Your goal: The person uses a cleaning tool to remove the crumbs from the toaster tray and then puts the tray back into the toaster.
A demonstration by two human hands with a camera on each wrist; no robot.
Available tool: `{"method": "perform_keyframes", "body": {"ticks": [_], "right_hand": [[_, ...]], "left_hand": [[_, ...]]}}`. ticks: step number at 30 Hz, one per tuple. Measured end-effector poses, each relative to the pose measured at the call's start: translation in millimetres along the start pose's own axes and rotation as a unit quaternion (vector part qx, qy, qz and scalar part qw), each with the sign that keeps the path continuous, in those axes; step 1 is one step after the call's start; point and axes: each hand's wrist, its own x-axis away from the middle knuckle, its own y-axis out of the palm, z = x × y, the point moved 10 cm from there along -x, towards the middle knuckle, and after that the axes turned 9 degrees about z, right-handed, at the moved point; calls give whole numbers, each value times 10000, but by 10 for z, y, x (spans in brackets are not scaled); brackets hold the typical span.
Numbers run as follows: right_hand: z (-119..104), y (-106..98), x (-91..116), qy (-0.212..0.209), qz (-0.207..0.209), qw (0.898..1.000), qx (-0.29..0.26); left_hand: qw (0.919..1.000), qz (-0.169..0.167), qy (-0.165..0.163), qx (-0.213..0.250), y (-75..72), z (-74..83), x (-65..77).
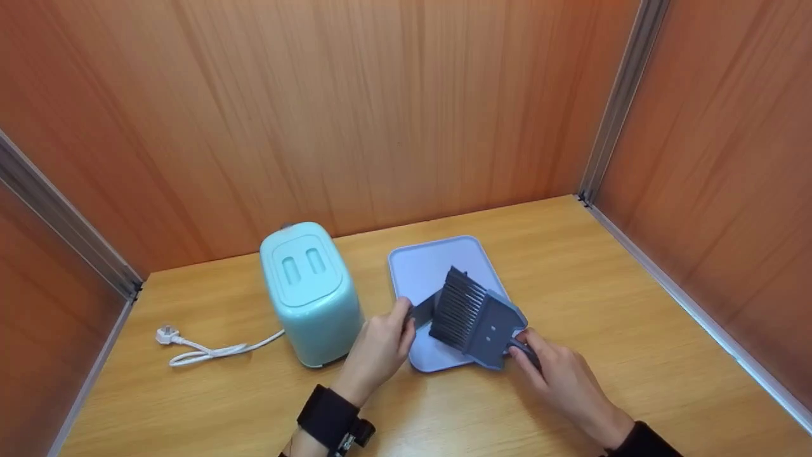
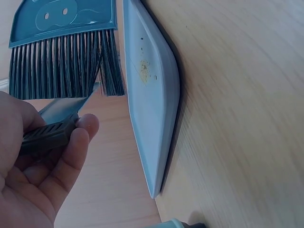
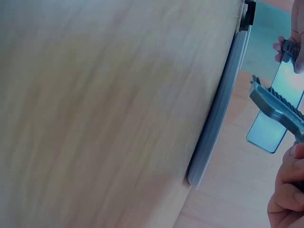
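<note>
My left hand (image 1: pixel 379 343) grips the dark handle of a small dustpan (image 1: pixel 425 311), held above the pale blue tray (image 1: pixel 434 352). My right hand (image 1: pixel 564 377) holds a blue-grey hand brush (image 1: pixel 498 330) by its handle, its dark bristles (image 2: pixel 52 66) over the dustpan. The brush hides much of the dustpan in the head view; the right wrist view shows the flat blue pan (image 3: pixel 268 133) beyond the brush. On the tray, in the left wrist view, lie yellowish crumbs (image 2: pixel 144 71) and a few dark specks.
A mint-green toaster (image 1: pixel 320 298) with a lidded top stands left of the tray, close to my left hand. Its white cord and plug (image 1: pixel 167 335) lie on the wooden table (image 1: pixel 222 412). Wood-grain panels (image 1: pixel 380 114) enclose the back and sides.
</note>
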Motion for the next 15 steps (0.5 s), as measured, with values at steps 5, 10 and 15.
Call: {"method": "perform_keyframes", "body": {"ticks": [5, 10, 15], "right_hand": [[-8, -45, 2, 121, -125, 9996, -244], [27, -63, 17, 172, -333, 9974, -611], [23, 111, 94, 98, -1351, 9859, -981]], "left_hand": [[10000, -1, 14, -74, -5, -16, -4], [9994, 231, 160, -199, -47, -25, -1], [9990, 294, 219, -266, -69, -18, 5]]}}
